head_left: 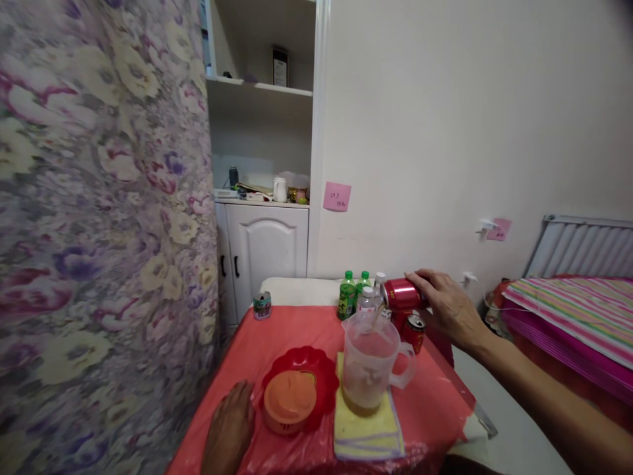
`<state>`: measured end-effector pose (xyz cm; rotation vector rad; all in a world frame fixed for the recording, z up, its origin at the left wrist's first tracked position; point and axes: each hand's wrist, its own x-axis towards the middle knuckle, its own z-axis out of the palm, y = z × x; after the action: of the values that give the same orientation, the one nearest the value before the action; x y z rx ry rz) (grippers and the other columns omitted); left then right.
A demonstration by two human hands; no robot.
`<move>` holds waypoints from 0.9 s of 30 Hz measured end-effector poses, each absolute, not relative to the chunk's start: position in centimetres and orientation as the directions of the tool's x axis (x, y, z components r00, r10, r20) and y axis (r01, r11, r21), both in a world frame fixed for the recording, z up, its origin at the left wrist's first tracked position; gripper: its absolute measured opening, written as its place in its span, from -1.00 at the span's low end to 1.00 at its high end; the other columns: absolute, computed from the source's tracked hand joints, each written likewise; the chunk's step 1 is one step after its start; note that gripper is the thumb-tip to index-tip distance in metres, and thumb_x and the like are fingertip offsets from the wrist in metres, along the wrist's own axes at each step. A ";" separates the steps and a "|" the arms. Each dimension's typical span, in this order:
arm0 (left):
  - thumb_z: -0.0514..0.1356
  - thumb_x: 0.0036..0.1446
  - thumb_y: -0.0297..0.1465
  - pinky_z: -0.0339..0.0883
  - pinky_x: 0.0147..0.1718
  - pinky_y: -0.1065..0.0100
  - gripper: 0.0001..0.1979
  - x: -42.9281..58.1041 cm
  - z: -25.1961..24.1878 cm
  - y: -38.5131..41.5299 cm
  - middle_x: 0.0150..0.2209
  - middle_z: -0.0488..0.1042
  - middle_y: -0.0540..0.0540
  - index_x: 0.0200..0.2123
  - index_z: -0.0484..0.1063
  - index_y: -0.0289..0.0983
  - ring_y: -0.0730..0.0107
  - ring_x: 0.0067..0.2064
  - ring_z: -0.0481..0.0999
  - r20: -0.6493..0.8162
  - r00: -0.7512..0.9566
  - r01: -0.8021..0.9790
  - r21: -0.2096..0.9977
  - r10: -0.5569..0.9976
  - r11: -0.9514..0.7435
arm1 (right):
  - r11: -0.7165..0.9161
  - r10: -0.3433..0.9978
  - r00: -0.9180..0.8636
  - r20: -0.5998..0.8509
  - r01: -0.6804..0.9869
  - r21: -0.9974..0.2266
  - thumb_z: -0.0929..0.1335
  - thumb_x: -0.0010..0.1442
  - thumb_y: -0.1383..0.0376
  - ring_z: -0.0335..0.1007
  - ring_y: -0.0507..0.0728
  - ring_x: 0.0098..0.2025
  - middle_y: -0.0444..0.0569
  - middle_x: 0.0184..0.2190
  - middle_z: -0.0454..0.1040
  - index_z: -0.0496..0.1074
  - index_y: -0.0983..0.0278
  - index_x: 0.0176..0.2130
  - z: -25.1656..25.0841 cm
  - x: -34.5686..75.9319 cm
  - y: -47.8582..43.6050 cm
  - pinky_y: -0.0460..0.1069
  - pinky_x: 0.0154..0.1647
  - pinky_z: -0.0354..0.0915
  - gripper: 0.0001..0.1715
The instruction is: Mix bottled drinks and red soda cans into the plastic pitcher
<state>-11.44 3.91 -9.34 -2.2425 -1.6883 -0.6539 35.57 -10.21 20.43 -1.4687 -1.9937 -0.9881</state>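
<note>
The right hand (pixel 445 300) is found grasping a red can (pixel 401 294), fingers closed over its upper side near the base, the back of the hand turned upward; the thumb cannot be made out. The right forearm enters from well to the right of the clear pitcher (pixel 370 363), slopes up and inward, and ends with the hand raised above and to the right of the pitcher's handle. The can is tipped nearly level, its top end directed left over the pitcher's rim, and a thin brownish streak runs from it into the pitcher's mouth. The left hand (pixel 231 422) holds nothing: it lies palm down on the red table cover (pixel 291 330), to the left of the pitcher, fingers extended away from the body and side by side. Between that hand and the pitcher sits a red scalloped dish (pixel 326 386) containing a round orange piece (pixel 289 399); the hand is just beside the dish. The pitcher stands upright on a folded yellow cloth (pixel 366 432), its handle pointing right. A second can (pixel 414 333), upright and with its top opened, stands just beyond the handle. Behind the pitcher are green-capped bottles (pixel 347 297) and white-capped bottles (pixel 366 300), grouped closely and partly obscured. A small tin (pixel 262 305) stands well apart, beyond the pitcher and to its left, near the cover's far edge.
</note>
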 end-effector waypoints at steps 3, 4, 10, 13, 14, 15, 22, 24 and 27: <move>0.00 0.19 -0.46 0.35 0.21 0.11 -0.55 -11.4 -9.3 3.9 0.13 0.61 -0.21 0.06 0.53 -0.28 0.13 0.17 0.56 0.514 0.216 0.953 0.073 0.830 -0.293 | 0.166 0.611 -0.313 0.727 0.949 0.269 0.33 0.15 0.46 0.37 0.38 0.04 0.25 0.07 0.43 0.27 0.29 0.27 20.6 35.7 -10.2 0.28 0.02 0.40 -0.30; 0.00 0.18 -0.46 0.35 0.21 0.11 -0.55 -11.3 -9.2 3.9 0.12 0.61 -0.21 0.06 0.53 -0.28 0.13 0.17 0.56 0.516 0.215 0.953 0.075 0.829 -0.294 | 0.166 0.609 -0.315 0.727 0.948 0.272 0.33 0.16 0.45 0.37 0.38 0.05 0.25 0.07 0.42 0.27 0.28 0.27 20.7 35.8 -10.1 0.27 0.02 0.40 -0.31; -0.05 0.23 -0.48 0.35 0.23 0.06 -0.53 -11.1 -9.1 3.9 0.16 0.57 -0.29 0.10 0.52 -0.36 0.09 0.20 0.55 0.493 0.213 0.956 0.073 0.844 -0.284 | 0.174 0.606 -0.327 0.725 0.944 0.281 0.33 0.20 0.42 0.36 0.37 0.05 0.23 0.07 0.42 0.24 0.22 0.31 21.0 36.2 -10.0 0.28 0.03 0.39 -0.29; -0.08 0.25 -0.48 0.34 0.24 0.04 -0.51 -11.0 -9.0 3.8 0.18 0.55 -0.34 0.12 0.50 -0.42 0.06 0.21 0.53 0.471 0.221 0.957 0.063 0.854 -0.283 | 0.173 0.607 -0.324 0.726 0.945 0.277 0.32 0.21 0.41 0.36 0.38 0.05 0.24 0.07 0.42 0.24 0.22 0.31 21.1 36.2 -10.0 0.28 0.01 0.40 -0.31; -0.08 0.26 -0.49 0.34 0.24 0.03 -0.50 -11.0 -9.0 3.8 0.18 0.54 -0.35 0.13 0.50 -0.43 0.05 0.22 0.53 0.464 0.224 0.957 0.060 0.857 -0.282 | 0.171 0.608 -0.324 0.725 0.945 0.278 0.32 0.21 0.41 0.36 0.38 0.05 0.24 0.07 0.42 0.25 0.22 0.30 21.1 36.2 -10.0 0.28 0.02 0.40 -0.32; -0.08 0.26 -0.49 0.34 0.24 0.03 -0.50 -11.0 -9.0 3.8 0.19 0.54 -0.35 0.13 0.49 -0.43 0.05 0.22 0.52 0.459 0.226 0.958 0.056 0.859 -0.282 | 0.171 0.610 -0.325 0.723 0.944 0.281 0.32 0.22 0.41 0.36 0.37 0.05 0.24 0.07 0.41 0.25 0.23 0.30 21.1 36.2 -10.0 0.27 0.02 0.40 -0.32; -0.08 0.27 -0.49 0.32 0.25 0.03 -0.50 -11.1 -8.9 3.5 0.21 0.51 -0.34 0.16 0.47 -0.44 0.05 0.24 0.50 0.446 0.230 0.960 0.043 0.865 -0.278 | 0.183 0.612 -0.330 0.719 0.943 0.277 0.32 0.18 0.46 0.35 0.37 0.08 0.25 0.08 0.41 0.26 0.26 0.28 21.4 36.0 -10.2 0.26 0.06 0.39 -0.31; -0.08 0.27 -0.49 0.32 0.25 0.03 -0.49 -11.0 -8.9 3.5 0.21 0.51 -0.34 0.16 0.47 -0.43 0.05 0.24 0.50 0.446 0.227 0.961 0.042 0.866 -0.274 | 0.184 0.611 -0.336 0.717 0.941 0.285 0.32 0.18 0.46 0.35 0.37 0.07 0.25 0.08 0.41 0.26 0.27 0.28 21.6 36.0 -10.2 0.26 0.06 0.39 -0.31; -0.09 0.27 -0.49 0.31 0.26 0.03 -0.49 -11.0 -8.9 3.5 0.22 0.51 -0.34 0.16 0.47 -0.42 0.05 0.24 0.50 0.446 0.223 0.963 0.038 0.867 -0.267 | 0.177 0.609 -0.346 0.714 0.936 0.303 0.32 0.19 0.46 0.35 0.37 0.07 0.26 0.08 0.41 0.26 0.29 0.28 21.8 36.2 -10.2 0.26 0.05 0.39 -0.32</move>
<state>-11.02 3.53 -8.92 -2.2504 -1.7275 -0.5639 36.16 -10.19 21.78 -1.4529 -2.0262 -1.0118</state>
